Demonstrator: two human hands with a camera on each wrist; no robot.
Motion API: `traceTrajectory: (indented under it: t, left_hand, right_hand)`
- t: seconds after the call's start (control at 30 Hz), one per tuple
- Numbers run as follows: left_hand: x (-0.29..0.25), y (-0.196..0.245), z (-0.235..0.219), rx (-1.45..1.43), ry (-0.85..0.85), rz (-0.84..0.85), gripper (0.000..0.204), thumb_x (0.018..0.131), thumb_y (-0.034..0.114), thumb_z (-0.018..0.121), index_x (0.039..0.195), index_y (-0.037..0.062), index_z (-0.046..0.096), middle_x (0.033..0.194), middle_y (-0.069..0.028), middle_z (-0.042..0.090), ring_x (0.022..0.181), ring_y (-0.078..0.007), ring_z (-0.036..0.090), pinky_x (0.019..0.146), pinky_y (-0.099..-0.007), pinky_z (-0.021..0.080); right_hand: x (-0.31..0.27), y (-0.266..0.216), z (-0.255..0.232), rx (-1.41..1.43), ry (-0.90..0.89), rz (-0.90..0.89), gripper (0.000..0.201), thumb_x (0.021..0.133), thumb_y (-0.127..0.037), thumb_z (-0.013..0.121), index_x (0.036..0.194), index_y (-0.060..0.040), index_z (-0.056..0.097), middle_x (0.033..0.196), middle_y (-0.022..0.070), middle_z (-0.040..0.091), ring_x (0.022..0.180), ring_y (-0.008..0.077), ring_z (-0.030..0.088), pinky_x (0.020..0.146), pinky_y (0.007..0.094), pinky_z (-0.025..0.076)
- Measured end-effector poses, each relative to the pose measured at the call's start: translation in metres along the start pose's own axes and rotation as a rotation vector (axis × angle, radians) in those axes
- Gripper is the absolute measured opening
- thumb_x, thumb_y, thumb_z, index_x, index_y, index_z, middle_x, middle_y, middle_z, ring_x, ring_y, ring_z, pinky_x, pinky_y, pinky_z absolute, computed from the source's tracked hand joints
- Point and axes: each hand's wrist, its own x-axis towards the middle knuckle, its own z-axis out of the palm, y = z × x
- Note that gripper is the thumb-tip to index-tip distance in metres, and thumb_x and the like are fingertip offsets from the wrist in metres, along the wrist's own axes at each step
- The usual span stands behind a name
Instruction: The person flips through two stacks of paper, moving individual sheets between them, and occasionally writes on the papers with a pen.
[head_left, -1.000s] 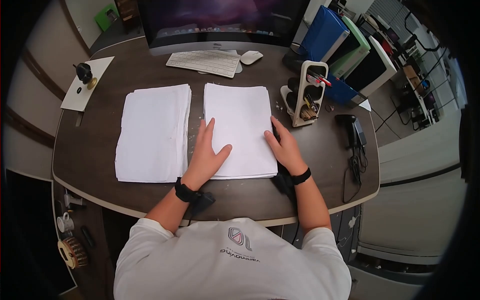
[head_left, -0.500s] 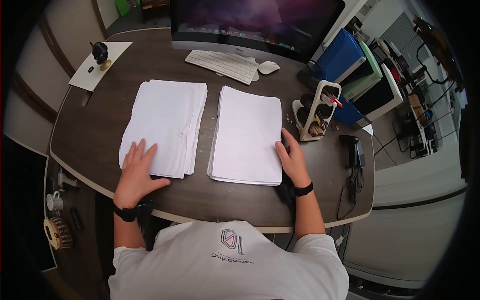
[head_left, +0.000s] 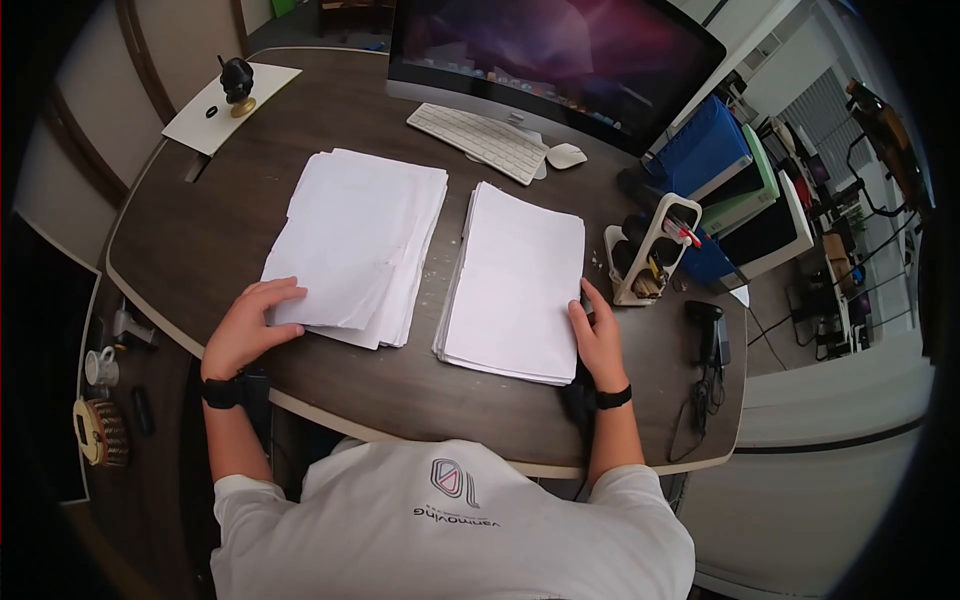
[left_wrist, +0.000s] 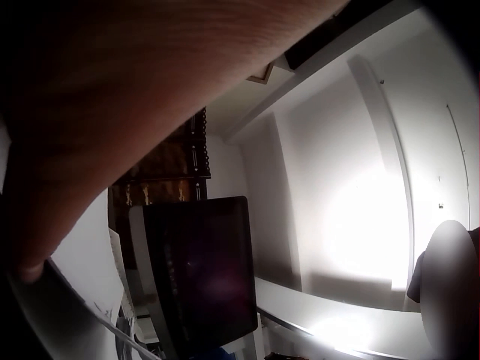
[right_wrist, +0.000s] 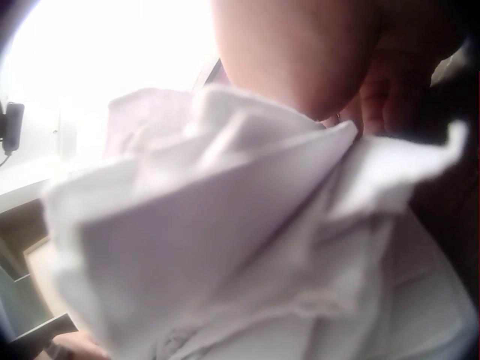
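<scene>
A: Left hand point(head_left: 243, 330) status?
B: Near the desk's point(head_left: 190, 240) near-left edge; fingers curled, pinching the left paper stack's point(head_left: 360, 240) near corner.
A: Right hand point(head_left: 598, 338)?
B: Fingers straight, together, against the right paper stack's point(head_left: 518, 285) right edge, mid-desk.

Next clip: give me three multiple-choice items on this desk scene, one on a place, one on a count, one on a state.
1. Where is the left hand?
A. on the keyboard
B. at the near corner of the left paper stack
C. on the mouse

2. How many paper stacks lie on the desk?
A. one
B. two
C. four

3. How is the right hand?
A. in a fist, lifted off the desk
B. holding a pen
C. lying with straight fingers along the edge of the right paper stack

Answers: 1 B, its fingers curl over that stack's corner; 2 B, two white stacks lie side by side; 3 C, the head view shows the fingers stretched along the edge.
</scene>
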Motion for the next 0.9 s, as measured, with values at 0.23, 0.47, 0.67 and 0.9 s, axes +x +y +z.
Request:
traceTrajectory:
  t: [0.23, 0.47, 0.67, 0.9]
  left_hand:
    - [0.007, -0.021, 0.005, 0.052, 0.098, 0.098, 0.027, 0.087, 0.013, 0.080, 0.111, 0.0005, 0.077, 0.125, -0.0165, 0.076, 0.115, -0.0316, 0.068, 0.098, -0.0394, 0.052]
    - [0.010, -0.014, 0.017, -0.112, 0.183, 0.039, 0.020, 0.086, 0.013, 0.081, 0.092, -0.0049, 0.073, 0.092, -0.0103, 0.073, 0.083, -0.0198, 0.068, 0.077, -0.0346, 0.053]
    - [0.023, -0.019, 0.000, -0.168, -0.056, -0.120, 0.024, 0.087, 0.015, 0.081, 0.104, -0.0010, 0.076, 0.094, -0.0084, 0.071, 0.085, -0.0171, 0.064, 0.078, -0.0321, 0.053]
    - [0.023, 0.014, 0.033, 0.212, 0.100, 0.220, 0.059, 0.085, -0.007, 0.061, 0.141, 0.0097, 0.070, 0.156, -0.0185, 0.058, 0.134, -0.0406, 0.059, 0.116, -0.0459, 0.046]
  right_hand:
    - [0.000, 0.002, 0.002, -0.057, 0.024, -0.074, 0.055, 0.104, -0.026, 0.071, 0.151, -0.0003, 0.059, 0.090, 0.0024, 0.066, 0.069, 0.0073, 0.051, 0.061, 0.0263, 0.044]
    - [-0.001, -0.001, 0.001, -0.063, 0.019, -0.063, 0.055, 0.103, -0.026, 0.072, 0.151, -0.0004, 0.060, 0.088, 0.0023, 0.066, 0.069, 0.0076, 0.052, 0.061, 0.0265, 0.044]
    - [-0.003, -0.014, -0.002, -0.069, 0.011, -0.029, 0.055, 0.102, -0.027, 0.074, 0.149, -0.0019, 0.061, 0.102, 0.0091, 0.069, 0.073, 0.0114, 0.057, 0.067, 0.0293, 0.049]
    - [-0.004, -0.031, -0.005, -0.093, 0.011, 0.012, 0.056, 0.101, -0.031, 0.074, 0.146, -0.0006, 0.063, 0.125, 0.0190, 0.074, 0.080, 0.0198, 0.066, 0.076, 0.0336, 0.055]
